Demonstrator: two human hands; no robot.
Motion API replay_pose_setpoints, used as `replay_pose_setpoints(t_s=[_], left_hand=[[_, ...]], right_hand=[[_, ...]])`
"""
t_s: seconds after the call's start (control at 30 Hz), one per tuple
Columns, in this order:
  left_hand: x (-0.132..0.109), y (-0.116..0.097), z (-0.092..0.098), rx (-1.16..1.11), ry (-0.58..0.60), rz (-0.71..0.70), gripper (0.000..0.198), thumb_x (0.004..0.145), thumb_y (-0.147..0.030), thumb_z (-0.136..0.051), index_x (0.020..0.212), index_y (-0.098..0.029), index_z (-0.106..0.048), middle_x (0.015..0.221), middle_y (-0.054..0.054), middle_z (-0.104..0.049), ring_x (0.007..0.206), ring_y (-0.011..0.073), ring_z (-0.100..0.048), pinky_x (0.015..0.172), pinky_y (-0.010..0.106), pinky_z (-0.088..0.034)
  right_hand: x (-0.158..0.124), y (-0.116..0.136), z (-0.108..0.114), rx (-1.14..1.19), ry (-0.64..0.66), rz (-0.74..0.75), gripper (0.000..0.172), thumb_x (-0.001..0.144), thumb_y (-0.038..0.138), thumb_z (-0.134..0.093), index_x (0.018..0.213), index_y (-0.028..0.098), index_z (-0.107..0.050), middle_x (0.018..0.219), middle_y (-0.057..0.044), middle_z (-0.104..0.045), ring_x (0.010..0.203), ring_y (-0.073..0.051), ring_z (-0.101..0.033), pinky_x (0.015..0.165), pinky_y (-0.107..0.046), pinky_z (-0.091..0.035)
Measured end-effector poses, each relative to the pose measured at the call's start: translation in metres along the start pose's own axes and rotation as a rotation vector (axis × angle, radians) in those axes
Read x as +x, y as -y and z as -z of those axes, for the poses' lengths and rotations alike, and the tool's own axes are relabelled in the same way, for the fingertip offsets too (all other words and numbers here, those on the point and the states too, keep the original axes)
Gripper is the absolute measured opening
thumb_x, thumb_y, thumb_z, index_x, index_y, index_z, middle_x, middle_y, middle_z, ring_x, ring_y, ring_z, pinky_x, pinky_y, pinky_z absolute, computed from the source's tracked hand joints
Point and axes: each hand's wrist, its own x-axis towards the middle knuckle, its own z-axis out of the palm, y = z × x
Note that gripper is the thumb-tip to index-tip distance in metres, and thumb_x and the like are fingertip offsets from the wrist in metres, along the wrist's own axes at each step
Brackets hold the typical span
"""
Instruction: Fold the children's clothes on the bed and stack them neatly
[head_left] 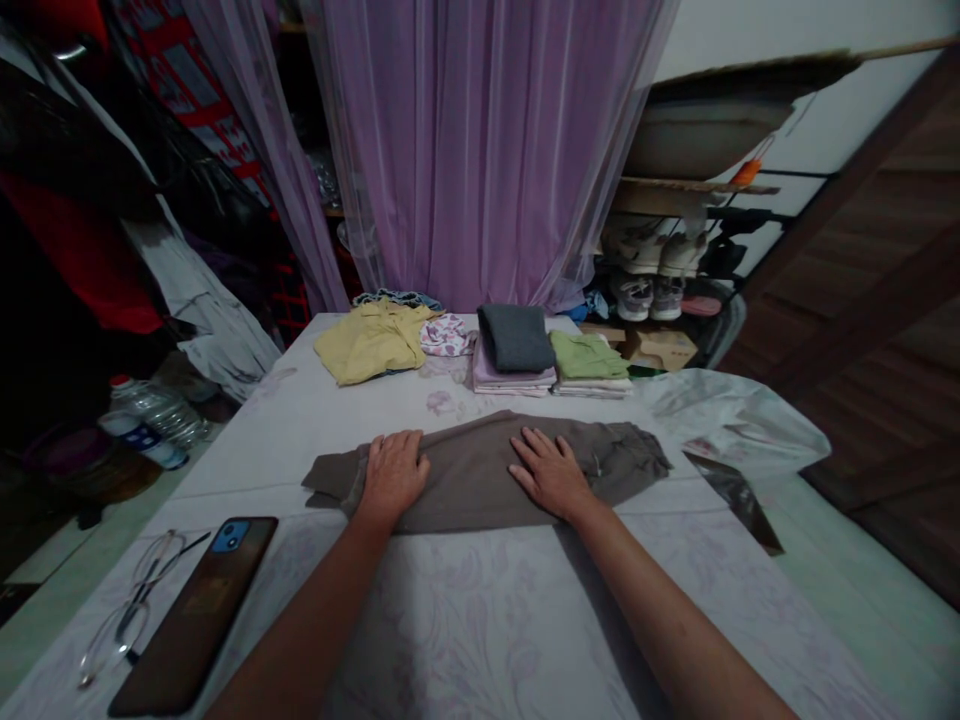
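Note:
A pair of greyish-brown trousers (472,470) lies folded lengthwise across the cloth-covered table, its gathered waistband at the right and the leg ends at the left. My left hand (395,470) rests flat on the trousers near the leg ends, fingers stretched out. On the other side, my right hand (551,472) lies flat with spread fingers, a short way from the waistband. Neither hand grips the fabric. Beyond the trousers sit a dark grey folded garment (516,338) on a lilac pile, and a green folded garment (591,355) on another pile.
A yellow garment (375,342) and a patterned cloth (445,335) lie at the back left. Glasses (139,600) and a phone (199,615) are at the front left. A clear plastic bag (739,420) hangs over the right edge. Purple curtains (480,150) stand behind.

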Motion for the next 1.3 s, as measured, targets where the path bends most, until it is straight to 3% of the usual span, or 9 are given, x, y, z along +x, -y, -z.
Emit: replay_pose_setpoints(t_s=[0.3, 0.4, 0.5, 0.6, 0.7, 0.97, 1.1, 1.2, 1.3], left_hand=[[-0.003, -0.002, 0.014, -0.040, -0.025, -0.024, 0.039, 0.089, -0.024, -0.044, 0.125, -0.021, -0.058, 0.134, 0.010, -0.060, 0.126, 0.0247, -0.051, 0.114, 0.045, -0.029], [-0.016, 0.021, 0.034, -0.067, -0.154, -0.016, 0.039, 0.091, -0.021, -0.038, 0.124, -0.021, -0.059, 0.134, 0.009, -0.059, 0.129, 0.0218, -0.048, 0.114, 0.040, -0.032], [-0.031, 0.062, 0.059, -0.021, -0.243, 0.203, 0.045, 0.089, -0.016, -0.033, 0.127, -0.018, -0.057, 0.134, 0.011, -0.058, 0.128, 0.0229, -0.049, 0.111, 0.040, -0.036], [-0.042, 0.102, 0.074, 0.062, 0.006, 0.480, 0.043, 0.087, -0.018, -0.036, 0.123, -0.017, -0.060, 0.123, 0.013, -0.066, 0.113, 0.0251, -0.061, 0.094, 0.037, -0.048], [-0.045, 0.122, 0.076, 0.092, 0.319, 0.546, 0.034, 0.086, -0.025, -0.042, 0.108, -0.021, -0.067, 0.111, 0.009, -0.072, 0.104, 0.0245, -0.066, 0.082, 0.031, -0.050], [-0.030, 0.120, 0.063, -0.018, 0.435, 0.511, 0.037, 0.077, -0.050, -0.055, 0.092, -0.020, -0.071, 0.100, 0.010, -0.075, 0.091, 0.0248, -0.070, 0.069, 0.027, -0.049], [-0.026, 0.112, 0.062, -0.425, 0.388, 0.568, 0.036, 0.065, -0.053, -0.065, 0.079, -0.020, -0.070, 0.085, 0.006, -0.075, 0.088, 0.0245, -0.069, 0.065, 0.025, -0.050], [-0.028, 0.100, 0.060, -0.866, 0.295, 0.723, 0.033, 0.062, -0.046, -0.069, 0.079, -0.018, -0.066, 0.077, 0.003, -0.073, 0.075, 0.0187, -0.068, 0.059, 0.022, -0.050], [-0.029, 0.092, 0.055, -0.988, 0.206, 0.807, 0.028, 0.066, -0.038, -0.066, 0.086, -0.018, -0.064, 0.071, 0.001, -0.070, 0.060, 0.0122, -0.063, 0.056, 0.021, -0.049]], right_hand=[[-0.013, -0.050, 0.007, -0.011, -0.072, -0.066, 0.048, 0.097, 0.042, -0.038, 0.138, 0.021, -0.053, 0.146, -0.012, -0.049, 0.136, -0.027, -0.043, 0.112, -0.052, -0.028], [-0.016, -0.052, 0.002, 0.044, -0.132, -0.069, 0.046, 0.097, 0.039, -0.036, 0.131, 0.019, -0.059, 0.138, -0.012, -0.057, 0.130, -0.025, -0.049, 0.112, -0.048, -0.032], [-0.017, -0.052, -0.001, 0.076, -0.183, -0.090, 0.045, 0.095, 0.037, -0.037, 0.125, 0.015, -0.064, 0.131, -0.013, -0.062, 0.124, -0.026, -0.055, 0.109, -0.044, -0.036], [-0.016, -0.052, -0.001, 0.078, -0.209, -0.097, 0.044, 0.094, 0.035, -0.040, 0.120, 0.013, -0.067, 0.126, -0.014, -0.065, 0.118, -0.027, -0.059, 0.106, -0.043, -0.041], [-0.016, -0.051, -0.001, 0.069, -0.238, -0.100, 0.043, 0.093, 0.035, -0.041, 0.117, 0.013, -0.068, 0.123, -0.014, -0.067, 0.115, -0.026, -0.061, 0.103, -0.041, -0.043], [-0.027, -0.048, -0.008, 0.078, -0.382, -0.162, 0.039, 0.092, 0.031, -0.039, 0.108, 0.016, -0.071, 0.119, -0.012, -0.069, 0.112, -0.025, -0.061, 0.100, -0.040, -0.043], [-0.035, -0.057, 0.002, -0.014, -0.508, -0.196, 0.035, 0.092, 0.033, -0.043, 0.109, 0.019, -0.070, 0.126, -0.012, -0.065, 0.120, -0.028, -0.055, 0.106, -0.050, -0.033], [-0.040, -0.075, 0.018, -0.077, -0.587, -0.448, 0.042, 0.091, 0.040, -0.045, 0.120, 0.016, -0.064, 0.135, -0.018, -0.056, 0.125, -0.035, -0.049, 0.103, -0.060, -0.030], [-0.043, -0.097, 0.035, 0.021, -0.455, -0.767, 0.065, 0.086, 0.055, -0.048, 0.133, 0.010, -0.054, 0.128, -0.026, -0.057, 0.113, -0.040, -0.056, 0.087, -0.055, -0.044]])
